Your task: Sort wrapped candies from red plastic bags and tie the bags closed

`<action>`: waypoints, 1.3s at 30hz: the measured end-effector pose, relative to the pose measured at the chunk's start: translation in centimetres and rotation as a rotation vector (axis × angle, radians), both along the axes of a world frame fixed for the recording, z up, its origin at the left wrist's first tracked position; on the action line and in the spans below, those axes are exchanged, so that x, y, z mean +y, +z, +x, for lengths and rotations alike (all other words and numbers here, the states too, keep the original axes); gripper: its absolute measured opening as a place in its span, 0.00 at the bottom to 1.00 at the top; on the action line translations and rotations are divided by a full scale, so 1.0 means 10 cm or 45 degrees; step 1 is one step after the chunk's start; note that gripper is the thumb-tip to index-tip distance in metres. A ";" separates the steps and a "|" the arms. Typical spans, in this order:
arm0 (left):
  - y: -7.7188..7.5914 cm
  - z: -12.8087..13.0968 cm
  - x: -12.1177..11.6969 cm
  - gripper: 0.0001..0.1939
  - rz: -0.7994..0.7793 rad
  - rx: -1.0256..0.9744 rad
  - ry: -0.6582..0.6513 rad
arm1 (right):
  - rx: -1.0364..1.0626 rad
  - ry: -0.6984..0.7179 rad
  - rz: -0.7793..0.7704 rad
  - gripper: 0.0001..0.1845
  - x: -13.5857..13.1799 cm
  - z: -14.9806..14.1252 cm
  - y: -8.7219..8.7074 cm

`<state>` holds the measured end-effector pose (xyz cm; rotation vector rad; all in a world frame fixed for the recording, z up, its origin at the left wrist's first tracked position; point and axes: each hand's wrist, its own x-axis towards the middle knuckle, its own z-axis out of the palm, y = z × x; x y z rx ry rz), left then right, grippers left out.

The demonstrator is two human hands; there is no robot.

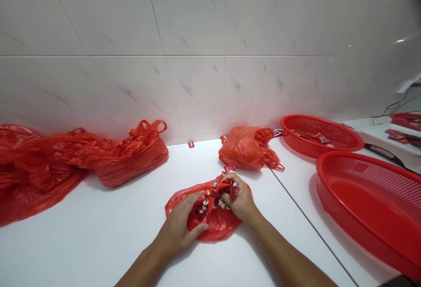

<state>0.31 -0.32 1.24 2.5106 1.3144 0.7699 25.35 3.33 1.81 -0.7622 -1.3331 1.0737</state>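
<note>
One right hand is gripping red packets over a red plastic bag, the unclenched left hand touching its side.

Behind the smooth tabletop rise glossy wall tiles, and at its middle lies a bag of thin, crinkled, shiny plastic.

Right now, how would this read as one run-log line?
left grip: touching open red plastic bag; right grip: holding red packet at bag's mouth; at right: red colander
</note>
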 end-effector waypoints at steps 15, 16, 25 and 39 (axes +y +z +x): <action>0.06 0.09 -0.04 0.32 -0.030 -0.152 0.090 | -0.187 -0.297 -0.036 0.24 -0.13 -0.13 0.01; 0.05 0.10 -0.04 0.32 -0.062 -0.177 0.112 | -0.181 -0.247 -0.011 0.21 -0.16 -0.17 0.01; 0.15 0.19 -0.05 0.11 -0.152 -0.624 0.298 | 0.067 -0.206 0.006 0.14 -0.15 -0.21 0.05; 0.04 0.09 0.06 0.13 -0.036 -0.136 0.289 | 0.012 -0.482 0.154 0.16 -0.11 0.08 0.10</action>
